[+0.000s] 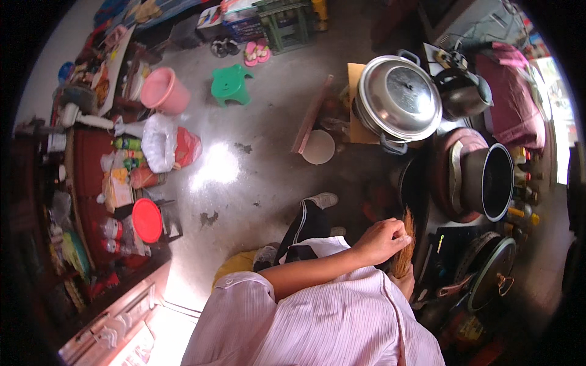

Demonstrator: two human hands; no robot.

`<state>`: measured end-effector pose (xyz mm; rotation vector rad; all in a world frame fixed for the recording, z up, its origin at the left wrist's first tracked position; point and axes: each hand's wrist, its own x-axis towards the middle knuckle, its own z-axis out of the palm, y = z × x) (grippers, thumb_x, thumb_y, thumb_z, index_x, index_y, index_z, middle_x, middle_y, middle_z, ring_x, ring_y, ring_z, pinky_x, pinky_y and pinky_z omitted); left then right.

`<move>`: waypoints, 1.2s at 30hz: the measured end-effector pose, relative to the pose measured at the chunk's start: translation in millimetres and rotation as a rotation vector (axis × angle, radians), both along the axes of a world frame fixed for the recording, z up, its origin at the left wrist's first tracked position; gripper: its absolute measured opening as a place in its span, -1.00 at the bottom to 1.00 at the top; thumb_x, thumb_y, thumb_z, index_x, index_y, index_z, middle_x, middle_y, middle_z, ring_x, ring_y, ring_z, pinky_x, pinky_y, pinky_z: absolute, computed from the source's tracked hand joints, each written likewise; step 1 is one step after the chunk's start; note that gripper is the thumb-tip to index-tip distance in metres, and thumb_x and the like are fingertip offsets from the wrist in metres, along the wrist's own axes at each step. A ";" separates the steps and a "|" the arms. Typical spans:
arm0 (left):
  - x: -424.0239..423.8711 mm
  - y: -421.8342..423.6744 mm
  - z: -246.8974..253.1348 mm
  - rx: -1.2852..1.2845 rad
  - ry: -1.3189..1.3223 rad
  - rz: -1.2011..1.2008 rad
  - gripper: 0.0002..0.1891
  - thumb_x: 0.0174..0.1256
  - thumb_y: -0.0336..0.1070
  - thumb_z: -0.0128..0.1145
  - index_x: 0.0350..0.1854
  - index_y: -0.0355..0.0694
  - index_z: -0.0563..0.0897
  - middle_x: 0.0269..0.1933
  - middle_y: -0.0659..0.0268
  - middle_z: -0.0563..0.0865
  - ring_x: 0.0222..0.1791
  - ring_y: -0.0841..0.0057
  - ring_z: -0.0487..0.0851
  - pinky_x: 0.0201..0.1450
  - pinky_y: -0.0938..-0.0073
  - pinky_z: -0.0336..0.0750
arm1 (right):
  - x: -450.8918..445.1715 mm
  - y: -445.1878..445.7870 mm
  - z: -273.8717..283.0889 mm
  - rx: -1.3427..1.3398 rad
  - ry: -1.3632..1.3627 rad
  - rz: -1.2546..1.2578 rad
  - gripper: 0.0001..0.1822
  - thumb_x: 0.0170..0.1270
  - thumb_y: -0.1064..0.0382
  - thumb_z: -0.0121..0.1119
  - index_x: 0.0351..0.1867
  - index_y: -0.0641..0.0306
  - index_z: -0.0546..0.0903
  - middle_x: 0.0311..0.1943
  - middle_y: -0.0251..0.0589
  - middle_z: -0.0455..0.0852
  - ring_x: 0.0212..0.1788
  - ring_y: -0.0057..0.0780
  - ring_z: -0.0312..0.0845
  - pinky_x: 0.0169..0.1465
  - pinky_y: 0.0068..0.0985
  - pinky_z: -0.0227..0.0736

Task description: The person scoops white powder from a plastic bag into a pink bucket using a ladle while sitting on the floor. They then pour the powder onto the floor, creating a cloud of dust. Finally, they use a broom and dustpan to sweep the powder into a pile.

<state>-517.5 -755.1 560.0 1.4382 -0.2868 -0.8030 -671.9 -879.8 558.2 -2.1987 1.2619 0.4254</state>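
Note:
A bundle of reddish-brown plant-fibre bristles (404, 251), like a brush or small whisk, stands nearly upright in front of the striped shirt. My right hand (406, 282) is wrapped around its lower end, partly hidden by the shirt and the bristles. Higher up, my left hand (384, 240) has curled fingers, with the thumb pressed against the side of the bristles. Just beyond the bundle lies the dark edge of a stove or counter, with a glass-lidded pan (492, 274) on it.
A lidded steel steamer pot (399, 98), a kettle (463, 96) and a deep dark pot (496, 183) stand along the counter. On the floor are a white round container (318, 147), a green stool (231, 85), a pink bucket (165, 91) and a bag-lined bin (160, 142).

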 end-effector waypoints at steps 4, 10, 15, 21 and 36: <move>-1.1 2.1 -3.2 -0.055 -0.013 0.100 -0.92 0.13 -0.47 0.05 -0.34 -0.32 0.49 -0.27 0.21 0.56 -0.29 0.47 0.56 -0.20 0.49 0.47 | 7.3 -10.3 -16.1 0.009 -0.045 0.051 -0.57 -0.20 0.23 0.20 -0.17 0.18 0.46 -0.35 0.04 0.65 -0.22 0.01 0.58 -0.17 -0.25 0.42; 6.7 -5.9 10.9 -0.071 -0.010 0.024 -0.81 0.04 -0.55 -0.02 -0.25 -0.31 0.50 -0.24 0.22 0.57 -0.24 0.44 0.58 -0.15 0.49 0.46 | -0.3 -6.4 -14.9 0.051 -0.021 -0.028 -0.51 -0.20 0.20 0.20 -0.11 0.16 0.46 -0.31 0.03 0.65 -0.17 0.01 0.56 -0.13 -0.25 0.41; 21.7 -39.2 9.9 -0.114 -0.057 -0.237 -0.73 0.01 -0.57 -0.05 -0.19 -0.29 0.54 -0.21 0.24 0.61 -0.14 0.51 0.57 -0.04 0.51 0.45 | -40.7 -10.2 -35.7 0.021 -0.101 -0.176 -0.41 -0.22 0.17 0.24 -0.02 0.12 0.41 -0.26 0.06 0.64 -0.16 0.02 0.56 -0.08 -0.23 0.42; 24.2 -74.6 86.3 -0.172 0.336 -0.483 -0.75 0.11 -0.57 -0.03 -0.12 -0.34 0.52 -0.10 0.19 0.58 -0.05 0.47 0.55 0.04 0.46 0.49 | -61.5 2.7 20.3 0.050 0.137 -0.477 -0.43 -0.14 0.08 0.19 -0.01 0.18 0.40 -0.27 0.12 0.64 -0.17 0.07 0.55 -0.12 -0.12 0.43; -210.7 -151.5 142.5 -0.072 0.294 -1.419 -0.80 0.21 -0.49 -0.06 -0.12 -0.27 0.48 -0.12 0.22 0.59 -0.11 0.43 0.58 -0.03 0.42 0.50 | -220.8 203.3 -20.3 -0.035 -0.065 -1.644 -0.43 -0.12 -0.01 0.20 -0.07 0.29 0.46 -0.33 0.14 0.64 -0.27 0.02 0.60 -0.19 -0.17 0.48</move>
